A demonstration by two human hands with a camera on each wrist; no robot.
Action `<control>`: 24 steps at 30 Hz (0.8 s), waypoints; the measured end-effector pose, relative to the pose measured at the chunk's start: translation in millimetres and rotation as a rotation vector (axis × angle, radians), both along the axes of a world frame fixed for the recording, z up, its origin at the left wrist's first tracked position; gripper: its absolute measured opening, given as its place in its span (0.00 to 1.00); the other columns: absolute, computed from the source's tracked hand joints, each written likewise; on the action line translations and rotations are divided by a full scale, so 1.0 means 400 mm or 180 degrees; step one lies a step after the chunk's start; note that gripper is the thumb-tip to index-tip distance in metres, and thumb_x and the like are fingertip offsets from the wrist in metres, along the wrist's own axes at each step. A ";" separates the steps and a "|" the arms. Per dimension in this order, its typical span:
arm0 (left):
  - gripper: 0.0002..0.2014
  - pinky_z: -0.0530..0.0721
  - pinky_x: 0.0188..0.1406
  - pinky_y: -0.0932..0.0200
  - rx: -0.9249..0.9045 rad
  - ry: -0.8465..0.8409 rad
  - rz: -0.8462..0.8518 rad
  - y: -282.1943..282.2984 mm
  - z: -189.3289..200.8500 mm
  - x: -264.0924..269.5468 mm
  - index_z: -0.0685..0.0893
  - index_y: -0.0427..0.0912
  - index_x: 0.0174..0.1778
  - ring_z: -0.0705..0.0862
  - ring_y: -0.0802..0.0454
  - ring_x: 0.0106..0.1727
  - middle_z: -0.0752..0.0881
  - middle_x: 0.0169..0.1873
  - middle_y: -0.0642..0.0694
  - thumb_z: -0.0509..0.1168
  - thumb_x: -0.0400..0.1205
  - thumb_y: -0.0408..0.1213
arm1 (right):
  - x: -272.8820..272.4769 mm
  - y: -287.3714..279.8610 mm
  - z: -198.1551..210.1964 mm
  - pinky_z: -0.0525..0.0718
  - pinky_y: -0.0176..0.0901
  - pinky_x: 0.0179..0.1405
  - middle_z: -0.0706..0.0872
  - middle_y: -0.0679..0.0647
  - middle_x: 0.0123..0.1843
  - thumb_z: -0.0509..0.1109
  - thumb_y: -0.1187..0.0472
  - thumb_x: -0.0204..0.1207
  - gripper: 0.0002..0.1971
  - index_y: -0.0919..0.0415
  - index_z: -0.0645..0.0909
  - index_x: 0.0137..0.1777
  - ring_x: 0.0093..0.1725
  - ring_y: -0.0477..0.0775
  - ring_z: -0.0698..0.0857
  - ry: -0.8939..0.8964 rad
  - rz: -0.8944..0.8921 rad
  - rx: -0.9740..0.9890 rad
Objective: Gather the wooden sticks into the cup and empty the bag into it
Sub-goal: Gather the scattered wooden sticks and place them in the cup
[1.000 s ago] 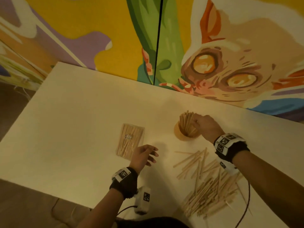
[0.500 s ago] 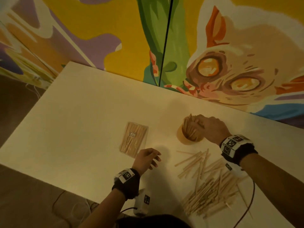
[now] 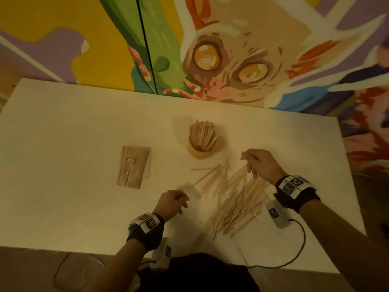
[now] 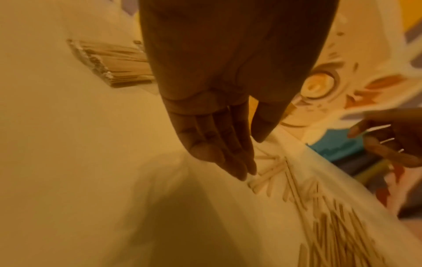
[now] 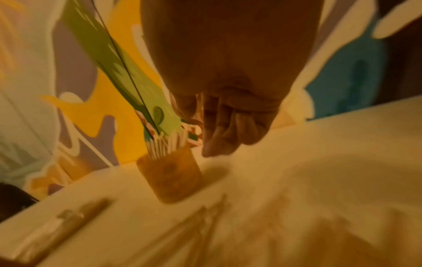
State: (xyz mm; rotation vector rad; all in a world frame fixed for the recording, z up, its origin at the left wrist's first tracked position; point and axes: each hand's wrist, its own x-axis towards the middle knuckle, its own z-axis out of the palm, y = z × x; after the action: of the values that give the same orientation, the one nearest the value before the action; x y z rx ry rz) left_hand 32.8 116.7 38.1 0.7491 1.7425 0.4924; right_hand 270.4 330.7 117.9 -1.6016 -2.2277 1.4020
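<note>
Head view: cup (image 3: 201, 149) upright on the pale surface (image 3: 63, 133), packed with sticks standing on end. Bag (image 3: 133, 166) of sticks lies flat at the cup's 9 o'clock, well apart from it. Loose sticks (image 3: 231, 199) spread from the cup's 6 o'clock down toward 5. My left hand (image 3: 171, 202) hovers at the pile's 9 o'clock edge, fingers loosely curled, holding nothing. My right hand (image 3: 260, 165) hangs over the pile's 1 o'clock end, fingers drooping, empty as far as I can tell.

Left wrist view: left hand (image 4: 219, 137) with fingers straight and together, tips just beside the nearest loose sticks (image 4: 274, 171); bag (image 4: 118, 63) at 10 o'clock; right hand (image 4: 388, 137) at 3 o'clock.

Right wrist view: blurred. Right hand (image 5: 228, 130) with fingers relaxed, apart from the cup (image 5: 170, 174), which stands at 7 o'clock of the fingertips.
</note>
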 end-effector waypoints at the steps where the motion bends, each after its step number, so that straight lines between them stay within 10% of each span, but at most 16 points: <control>1: 0.10 0.83 0.29 0.63 -0.0081 0.0232 -0.0286 0.002 -0.005 0.016 0.87 0.40 0.51 0.87 0.50 0.34 0.91 0.42 0.43 0.62 0.85 0.38 | 0.052 -0.024 -0.025 0.79 0.43 0.28 0.87 0.59 0.30 0.62 0.52 0.86 0.16 0.62 0.85 0.46 0.24 0.58 0.82 -0.0236 0.0044 -0.0160; 5: 0.17 0.81 0.44 0.54 -0.0566 0.1651 -0.1851 0.005 0.006 0.104 0.84 0.41 0.52 0.85 0.43 0.48 0.86 0.50 0.42 0.61 0.83 0.51 | 0.260 -0.138 -0.128 0.82 0.39 0.29 0.90 0.59 0.31 0.65 0.56 0.85 0.16 0.66 0.86 0.41 0.24 0.54 0.87 -0.1072 0.0248 -0.0901; 9: 0.22 0.78 0.45 0.53 -0.0674 0.1816 -0.2311 -0.023 0.014 0.226 0.79 0.41 0.59 0.84 0.41 0.56 0.84 0.56 0.42 0.64 0.79 0.56 | 0.419 -0.257 -0.196 0.85 0.36 0.32 0.91 0.58 0.31 0.66 0.59 0.83 0.15 0.68 0.86 0.40 0.25 0.53 0.88 -0.1299 0.0472 -0.1686; 15: 0.47 0.82 0.49 0.49 -0.0358 0.1856 -0.1583 -0.106 -0.029 0.364 0.60 0.46 0.76 0.77 0.44 0.64 0.71 0.66 0.46 0.74 0.68 0.62 | 0.513 -0.349 -0.230 0.89 0.43 0.38 0.88 0.57 0.25 0.61 0.67 0.78 0.19 0.60 0.82 0.24 0.22 0.50 0.86 -0.1021 0.0623 -0.1725; 24: 0.42 0.80 0.55 0.43 -0.0278 0.2329 -0.0880 0.038 -0.032 0.498 0.64 0.43 0.74 0.71 0.41 0.67 0.69 0.67 0.43 0.61 0.74 0.71 | 0.526 -0.331 -0.239 0.85 0.41 0.27 0.85 0.59 0.24 0.61 0.71 0.76 0.17 0.65 0.79 0.25 0.20 0.49 0.85 -0.0482 0.0513 -0.1849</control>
State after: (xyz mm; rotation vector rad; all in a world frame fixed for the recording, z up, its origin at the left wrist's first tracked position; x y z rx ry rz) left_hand 232.1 131.8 25.4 1.1806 2.2554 -0.0717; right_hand 480.7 198.2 22.2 -1.7494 -2.1926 2.1987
